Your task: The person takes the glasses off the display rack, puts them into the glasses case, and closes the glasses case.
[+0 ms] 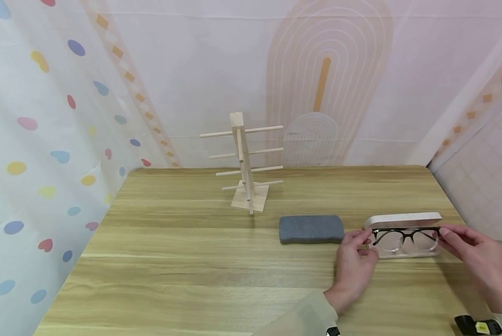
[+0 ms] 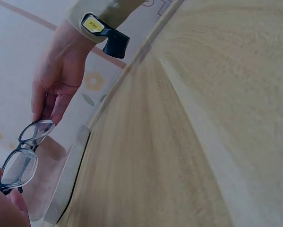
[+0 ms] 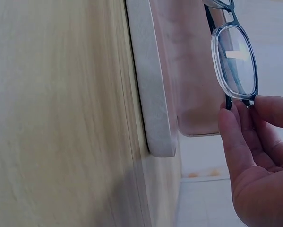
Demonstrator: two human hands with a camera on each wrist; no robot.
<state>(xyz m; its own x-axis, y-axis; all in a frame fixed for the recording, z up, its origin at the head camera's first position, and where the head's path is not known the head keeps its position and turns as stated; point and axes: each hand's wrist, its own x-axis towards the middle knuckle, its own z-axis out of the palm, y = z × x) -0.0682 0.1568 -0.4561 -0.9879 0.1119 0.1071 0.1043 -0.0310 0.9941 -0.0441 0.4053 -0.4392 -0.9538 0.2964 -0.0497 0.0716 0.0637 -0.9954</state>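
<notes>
L hand (image 1: 353,261): thumb + fingertips pinch the left end of the black-framed, clear-lens glasses (image 1: 404,237). R hand (image 1: 479,261): fingertips (image 3: 235,127) curled round the right end, at the hinge, pinching it too. Glasses held level betw. both hands, lenses upright, just above the open white oblong glasses case (image 1: 404,219); can't tell if frame touches the case tray. Case sits near the table's right edge, lid up behind the lenses.

Just left of the case, apart from it: grey felt oblong pouch (image 1: 311,228), lying flat. Further back, mid-table: pale wooden display stand (image 1: 246,163) w/ four dowel rungs on a square base, rungs bare. All on a light wood-grain table (image 1: 171,261). Pale sleeve (image 1: 301,317) on L forearm; black wrist strap w/ yellow tag (image 2: 103,33) on R wrist. Behind: pastel backdrop w/ coloured hearts (image 1: 45,140) at left, arch pattern at centre.
</notes>
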